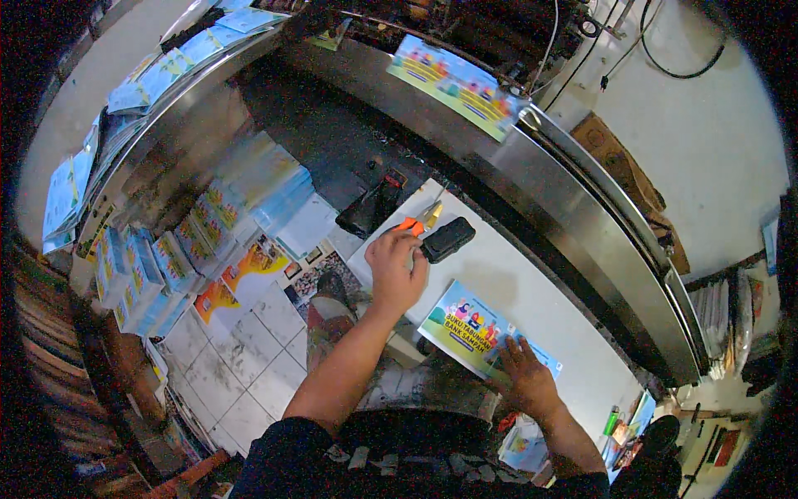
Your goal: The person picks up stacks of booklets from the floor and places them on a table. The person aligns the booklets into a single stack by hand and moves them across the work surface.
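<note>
My left hand [396, 266] is at the near-left edge of a white tabletop [549, 291]. Its fingers curl over the orange handle of a metal-tipped tool [411, 224], possibly scissors; the grip is partly hidden. Just right of that hand lies a black oblong case-like object [449, 239]. My right hand [527, 378] lies flat with fingers spread on a colourful printed booklet [470, 324], pressing its right part against the table. The booklet's cover shows cartoon figures on blue and green, and its near edge overhangs toward my lap.
A long metal machine ledge [582, 233] runs behind the table, with a printed sheet [453, 83] on it. Stacks of printed booklets [174, 262] stand on the floor at left. More prints line a curved metal shelf [179, 62]. A green lighter-like object [612, 420] is at right.
</note>
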The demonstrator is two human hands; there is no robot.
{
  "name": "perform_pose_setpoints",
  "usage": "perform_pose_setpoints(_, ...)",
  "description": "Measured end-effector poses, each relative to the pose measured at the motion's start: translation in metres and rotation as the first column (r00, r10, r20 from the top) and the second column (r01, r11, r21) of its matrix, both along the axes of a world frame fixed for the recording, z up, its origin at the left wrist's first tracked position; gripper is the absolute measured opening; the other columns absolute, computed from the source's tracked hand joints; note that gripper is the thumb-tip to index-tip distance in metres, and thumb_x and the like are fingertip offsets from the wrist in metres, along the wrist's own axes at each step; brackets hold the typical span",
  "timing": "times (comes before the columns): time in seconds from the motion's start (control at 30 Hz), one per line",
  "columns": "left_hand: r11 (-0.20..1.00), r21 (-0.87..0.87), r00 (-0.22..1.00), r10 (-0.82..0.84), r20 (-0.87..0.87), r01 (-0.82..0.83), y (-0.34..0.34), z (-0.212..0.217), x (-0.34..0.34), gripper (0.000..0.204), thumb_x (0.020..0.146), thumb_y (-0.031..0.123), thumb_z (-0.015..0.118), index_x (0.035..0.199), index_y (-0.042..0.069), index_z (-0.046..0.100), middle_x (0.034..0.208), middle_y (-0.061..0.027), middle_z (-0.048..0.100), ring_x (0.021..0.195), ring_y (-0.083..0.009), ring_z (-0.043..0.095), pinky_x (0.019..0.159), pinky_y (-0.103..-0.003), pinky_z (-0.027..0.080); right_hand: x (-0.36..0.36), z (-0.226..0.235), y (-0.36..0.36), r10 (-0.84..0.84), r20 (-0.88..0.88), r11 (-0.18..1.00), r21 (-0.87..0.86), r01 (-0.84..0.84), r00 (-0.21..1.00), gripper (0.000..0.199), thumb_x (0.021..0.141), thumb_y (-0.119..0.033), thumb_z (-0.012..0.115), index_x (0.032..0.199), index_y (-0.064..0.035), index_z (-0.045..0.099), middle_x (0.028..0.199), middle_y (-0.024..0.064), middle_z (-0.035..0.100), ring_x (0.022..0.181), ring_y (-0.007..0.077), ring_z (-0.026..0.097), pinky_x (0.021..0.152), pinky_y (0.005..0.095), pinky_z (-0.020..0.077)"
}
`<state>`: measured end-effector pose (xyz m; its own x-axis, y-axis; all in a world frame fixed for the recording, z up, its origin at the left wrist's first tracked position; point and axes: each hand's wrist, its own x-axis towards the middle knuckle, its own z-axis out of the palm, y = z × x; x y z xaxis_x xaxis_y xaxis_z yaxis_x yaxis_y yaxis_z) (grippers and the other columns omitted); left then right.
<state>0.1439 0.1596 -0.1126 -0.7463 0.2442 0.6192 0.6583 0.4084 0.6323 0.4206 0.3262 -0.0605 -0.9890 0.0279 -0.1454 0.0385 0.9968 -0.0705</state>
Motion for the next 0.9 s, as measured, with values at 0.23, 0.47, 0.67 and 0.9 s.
perform_pose_setpoints(0.23, 1.0, 0.016, 1.0, 0.018, -0.012, -0.017, -0.001, 0.001, -0.001, 0.02, 0.077, 0.011, 0.061, 0.097, 0.009, 0.062, 0.109, -0.0086, 0.058, 0.109, -0.0278, 0.051, 0.095, -0.046, 0.03, -0.03, 0.07, 0.088, -0.181, -0.059, 0.983, 0.008, 0.182, 0.982, 0.036, 0.082, -0.006, 0.057, 0.117, -0.01, 0.061, 0.091, 0.0217, 0.065, 0.083, 0.0412, 0.063, 0.077, 0.0466, 0.0519)
perform_pose_setpoints(0.47, 1.0, -0.003, 1.0, 0.026, -0.002, -0.026, -0.003, -0.005, -0.003, 0.021, 0.076, 0.011, 0.061, 0.097, 0.009, 0.062, 0.11, -0.009, 0.058, 0.109, -0.0288, 0.051, 0.094, -0.046, 0.031, -0.131, 0.168, 0.179, -0.037, -0.85, 0.889, 0.212, 0.405, 0.526, 0.05, 0.086, 0.008, 0.044, 0.131, -0.0116, 0.056, 0.127, 0.0171, 0.06, 0.118, 0.0338, 0.057, 0.101, 0.042, 0.0436)
perform_pose_setpoints(0.67, 0.999, 0.032, 1.0, 0.004, -0.005, -0.004, 0.009, -0.004, 0.0, 0.022, 0.075, 0.01, 0.062, 0.097, 0.008, 0.063, 0.11, -0.0106, 0.057, 0.109, -0.0303, 0.051, 0.095, -0.046, 0.031, -0.137, 0.076, 0.223, -0.106, -0.588, 0.911, 0.266, 0.315, 0.802, 0.042, 0.09, 0.0, 0.047, 0.129, -0.0109, 0.056, 0.129, 0.0181, 0.058, 0.118, 0.0378, 0.055, 0.098, 0.0451, 0.0456)
perform_pose_setpoints(0.9, 1.0, -0.007, 0.999, 0.02, -0.033, -0.02, -0.007, -0.002, -0.001, 0.021, 0.075, 0.008, 0.062, 0.097, 0.008, 0.06, 0.108, -0.0103, 0.058, 0.107, -0.03, 0.052, 0.093, -0.046, 0.032, -0.075, 0.004, 0.084, -0.15, -0.247, 0.987, -0.092, 0.132, 0.957, 0.052, 0.084, -0.025, 0.07, 0.131, -0.0088, 0.053, 0.136, 0.0183, 0.052, 0.123, 0.0345, 0.052, 0.103, 0.041, 0.0429)
